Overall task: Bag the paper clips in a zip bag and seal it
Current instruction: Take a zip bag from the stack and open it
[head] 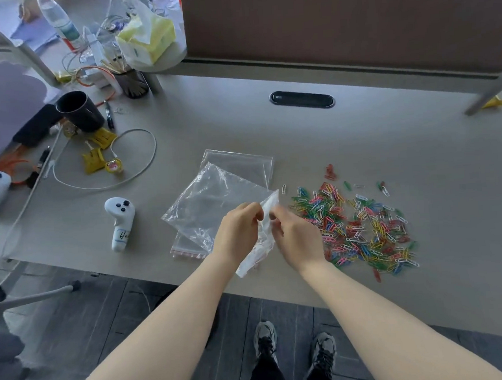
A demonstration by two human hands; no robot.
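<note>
Both hands pinching zip bag (212, 201), left hand (237, 232), right hand (298, 239); paper clips (360, 227) beside

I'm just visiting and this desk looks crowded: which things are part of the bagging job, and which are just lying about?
Part of the job:
- zip bag pinched by left hand and right hand
- paper clips
- spare bags underneath

Lying about:
- white controller
- black cup
- white cable
- water bottle

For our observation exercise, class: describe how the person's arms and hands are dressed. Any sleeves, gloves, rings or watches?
Both arms are bare from the bottom of the frame to the wrist, with no sleeves in view. The left hand and right hand wear no gloves. No watch, bracelet or ring shows on the wrists or fingers.
</note>
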